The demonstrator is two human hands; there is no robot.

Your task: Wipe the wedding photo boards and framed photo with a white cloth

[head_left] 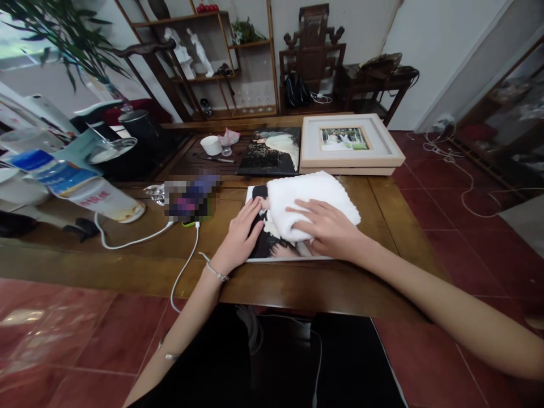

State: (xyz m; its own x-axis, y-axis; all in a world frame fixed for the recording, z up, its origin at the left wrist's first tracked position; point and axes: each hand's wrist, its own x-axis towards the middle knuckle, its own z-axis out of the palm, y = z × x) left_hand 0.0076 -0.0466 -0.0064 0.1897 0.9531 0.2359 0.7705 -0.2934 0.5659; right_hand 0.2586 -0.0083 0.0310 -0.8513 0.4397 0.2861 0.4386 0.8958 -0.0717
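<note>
A photo panel (pixel 262 238) with a picture of people in dark and white clothes lies flat on the wooden table in front of me. My left hand (pixel 243 233) rests on its left edge, fingers stretched out and thumb apart. Over most of the panel's right and upper part spreads a thick white towel (pixel 317 190). My right hand (pixel 325 226) presses down on this towel and grips its near part, with some fingers extended across it. The panel's right side is hidden beneath towel and hand.
Behind lie a dark photo panel (pixel 272 153) and stacked light-wood picture frames (pixel 352 126). Leftward are a blurred-out device (pixel 191 198) with white cables (pixel 187 266), a plastic bottle (pixel 85 190) and a small white cup (pixel 211 145). The table's front edge (pixel 297 300) is close to me.
</note>
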